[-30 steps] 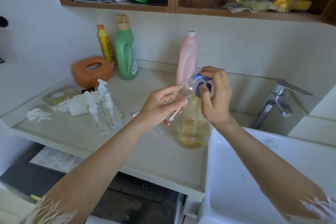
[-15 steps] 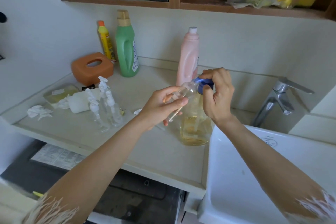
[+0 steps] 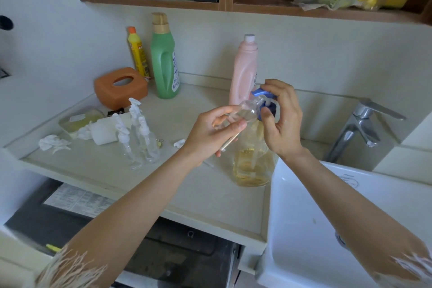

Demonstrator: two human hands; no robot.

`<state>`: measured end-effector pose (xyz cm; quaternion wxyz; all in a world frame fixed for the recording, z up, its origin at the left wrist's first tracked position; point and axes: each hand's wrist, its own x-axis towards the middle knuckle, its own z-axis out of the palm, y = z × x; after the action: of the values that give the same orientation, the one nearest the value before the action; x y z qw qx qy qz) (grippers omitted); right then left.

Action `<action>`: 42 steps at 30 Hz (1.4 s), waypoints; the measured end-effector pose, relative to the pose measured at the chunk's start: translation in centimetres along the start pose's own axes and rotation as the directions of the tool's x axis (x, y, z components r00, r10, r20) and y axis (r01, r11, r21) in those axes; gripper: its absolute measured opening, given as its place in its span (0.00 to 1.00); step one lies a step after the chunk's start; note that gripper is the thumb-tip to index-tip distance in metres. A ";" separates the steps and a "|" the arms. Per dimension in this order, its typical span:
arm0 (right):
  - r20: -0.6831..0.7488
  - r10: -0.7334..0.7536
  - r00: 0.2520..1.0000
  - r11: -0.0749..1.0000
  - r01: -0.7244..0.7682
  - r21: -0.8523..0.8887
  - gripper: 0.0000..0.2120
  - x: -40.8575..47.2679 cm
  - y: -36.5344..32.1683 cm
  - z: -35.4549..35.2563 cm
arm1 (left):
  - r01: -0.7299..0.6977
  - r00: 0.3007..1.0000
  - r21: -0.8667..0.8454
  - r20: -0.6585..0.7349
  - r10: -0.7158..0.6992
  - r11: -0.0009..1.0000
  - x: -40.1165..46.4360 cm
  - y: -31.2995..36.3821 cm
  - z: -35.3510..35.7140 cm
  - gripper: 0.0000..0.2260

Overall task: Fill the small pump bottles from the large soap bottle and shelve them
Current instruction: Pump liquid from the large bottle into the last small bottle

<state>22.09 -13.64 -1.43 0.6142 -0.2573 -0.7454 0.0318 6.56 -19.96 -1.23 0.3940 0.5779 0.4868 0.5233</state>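
materials, as they look
clear glossy plastic small bottle (image 3: 246, 111); matt stone-like counter (image 3: 210, 196); shiny metal tap (image 3: 360, 124); wood-grain shelf (image 3: 224, 6); glossy white sink (image 3: 304, 229).

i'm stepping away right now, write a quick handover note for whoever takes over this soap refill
Left hand: grips a small clear bottle, tilted with its open neck at the blue pump head.
Right hand: fingers curled round that pump head, atop the large soap bottle, which stands on the counter beside the sink with amber soap in its lower part.
Three small pump bottles stand capped on the counter to the left; they look clear.
Done: the held bottle is uncapped and in place; little or no soap shows in it.
Left: pump it full, cap it, fill the others if empty, shelve all.
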 end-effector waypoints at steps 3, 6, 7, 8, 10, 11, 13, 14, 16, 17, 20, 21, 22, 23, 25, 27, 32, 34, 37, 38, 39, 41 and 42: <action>-0.022 -0.013 1.000 1.000 0.013 0.019 0.17 -0.2 0.3 0.2 | -0.011 1.000 -0.020 -0.012 0.010 1.000 0.1 -0.4 0.1 0.14; -0.032 -0.005 0.999 1.000 0.006 0.025 0.17 -0.3 0.7 0.4 | -0.015 1.000 -0.073 -0.023 0.014 0.997 0.0 -0.8 0.1 0.12; -0.030 0.003 1.000 1.000 -0.002 0.028 0.16 -0.3 0.8 0.4 | -0.011 1.000 -0.102 -0.025 0.009 0.995 -0.1 -0.8 0.0 0.13; -0.031 0.012 0.999 0.999 -0.011 0.031 0.16 -0.4 0.9 0.5 | -0.008 1.000 -0.128 -0.022 0.005 0.992 0.0 -1.0 -0.1 0.15; -0.038 0.013 0.999 0.999 -0.012 0.034 0.16 -0.4 1.0 0.5 | -0.018 1.000 -0.142 -0.019 0.016 0.990 0.2 -0.9 -0.2 0.18; -0.041 0.012 0.999 0.999 -0.011 0.031 0.16 -0.3 1.1 0.5 | -0.025 1.000 -0.140 -0.014 0.023 0.990 0.3 -0.8 -0.2 0.19; -0.052 0.004 0.999 1.000 -0.002 0.020 0.16 -0.3 1.1 0.6 | -0.047 0.999 -0.130 -0.002 0.047 0.990 0.6 -0.7 -0.3 0.17; -0.059 0.001 0.998 1.000 0.000 0.017 0.15 -0.3 1.1 0.6 | -0.056 0.998 -0.124 0.004 0.057 0.991 0.7 -0.6 -0.3 0.15; -0.072 -0.005 0.997 1.000 0.005 0.009 0.15 -0.3 1.0 0.6 | -0.057 0.998 -0.124 0.009 0.059 0.991 0.8 -0.5 -0.3 0.13; -0.080 -0.004 0.997 1.000 0.004 0.000 0.14 -0.3 0.9 0.7 | -0.053 0.998 -0.125 0.009 0.055 0.991 0.9 -0.5 -0.4 0.13; -0.105 0.038 0.994 0.998 -0.043 -0.050 0.12 0.1 0.6 0.9 | -0.041 0.999 -0.125 0.004 0.042 0.991 0.8 -1.1 -0.3 0.13; -0.103 0.055 0.993 0.996 -0.062 -0.064 0.12 0.1 0.6 1.0 | -0.035 0.999 -0.125 -0.001 0.036 0.992 0.7 -1.3 -0.3 0.12; -0.102 0.063 0.993 0.995 -0.071 -0.069 0.11 0.2 0.7 1.1 | -0.031 1.000 -0.119 -0.009 0.030 0.992 0.6 -1.5 -0.3 0.12; -0.102 0.069 0.992 0.995 -0.077 -0.070 0.11 0.2 0.7 1.1 | -0.021 1.000 -0.112 -0.012 0.020 0.993 0.5 -1.5 -0.3 0.11; -0.109 0.076 0.991 0.994 -0.084 -0.068 0.12 0.2 0.8 0.9 | -0.010 1.000 -0.097 -0.007 0.009 0.995 0.4 -1.4 -0.3 0.11; -0.116 0.078 0.990 0.995 -0.086 -0.060 0.12 0.1 0.8 0.9 | -0.009 1.000 -0.083 0.001 0.009 0.997 0.4 -1.1 -0.4 0.11; -0.115 0.087 0.989 0.994 -0.095 -0.059 0.12 0.3 0.0 0.5 | 0.023 1.000 -0.073 0.004 -0.023 0.997 0.5 -0.3 -0.5 0.11; -0.103 0.077 0.992 0.996 -0.082 -0.041 0.15 0.7 -0.3 0.2 | 0.030 1.000 -0.076 0.011 -0.029 0.997 0.6 0.1 -0.5 0.12; -0.064 0.059 0.996 0.997 -0.062 -0.052 0.15 0.9 -0.3 -0.2 | 0.030 1.000 -0.059 0.005 -0.029 0.998 0.7 0.4 -0.4 0.16; -0.050 0.055 0.997 0.997 -0.058 -0.054 0.15 0.9 -0.2 -0.3 | 0.029 1.000 -0.050 0.003 -0.029 0.998 0.8 0.5 -0.5 0.17; -0.036 0.051 0.998 0.997 -0.053 -0.058 0.15 0.8 -0.1 -0.3 | 0.027 1.000 -0.042 0.003 -0.027 0.999 0.7 0.5 -0.5 0.18; -0.010 0.031 0.999 0.997 -0.032 -0.068 0.16 0.4 0.1 -0.1 | 0.015 1.000 -0.032 0.011 -0.014 0.999 0.7 0.4 -0.6 0.18; -0.003 0.011 1.000 0.998 -0.012 -0.069 0.16 0.2 0.1 0.0 | 0.007 1.000 -0.031 0.015 -0.006 0.999 0.7 0.3 -0.6 0.18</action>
<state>22.12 -13.42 -1.28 0.6058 -0.2827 -0.7436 0.0091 5.95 -19.34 -0.65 0.4082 0.5738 0.4776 0.5254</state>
